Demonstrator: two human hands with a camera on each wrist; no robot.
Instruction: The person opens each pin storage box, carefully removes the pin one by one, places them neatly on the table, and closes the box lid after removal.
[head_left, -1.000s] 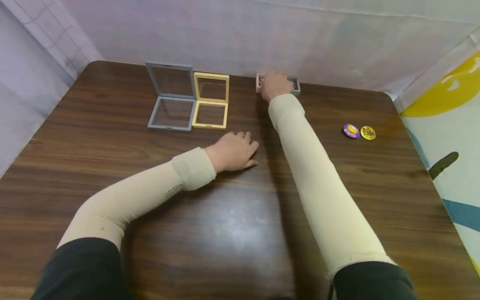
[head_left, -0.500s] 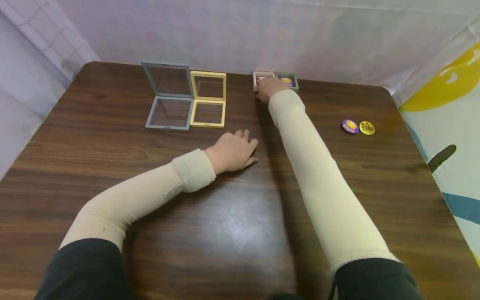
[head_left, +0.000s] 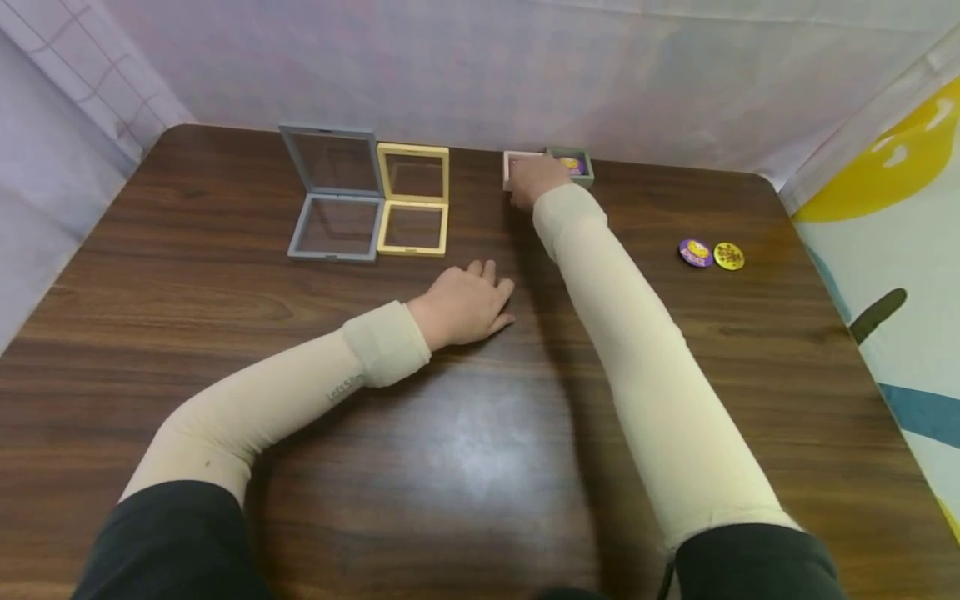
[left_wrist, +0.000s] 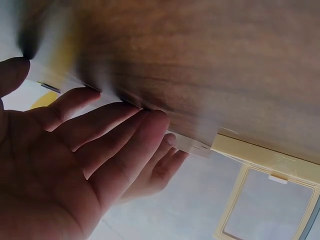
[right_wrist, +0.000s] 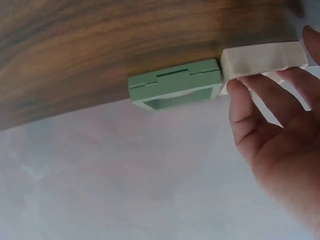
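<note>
My right hand [head_left: 538, 179] reaches to the back of the table, fingers bent over the small white box [right_wrist: 265, 61] and thumb at its other side. It covers much of the box and what lies inside. Right next to that box stands a green box [right_wrist: 175, 80] with a purple-and-yellow round badge [head_left: 573, 165] in it. My left hand [head_left: 467, 305] lies mid-table, palm down, fingers spread and fingertips on the wood; it holds nothing. Beyond it, a blue-grey display case [head_left: 307, 162] and a yellow display case [head_left: 448, 177] stand opened, their clear lids upright.
Two round badges, a purple one [head_left: 696, 253] and a yellow one [head_left: 729, 256], lie side by side on the right of the table [head_left: 787, 400]. A pale curtain [head_left: 465, 75] hangs along the back edge. A printed cloth [head_left: 900, 333] borders the right side.
My right hand has shifted slightly left and nearer, uncovering the green box and its badge. The white box now sits slightly nearer than the green one. My left hand stays put.
</note>
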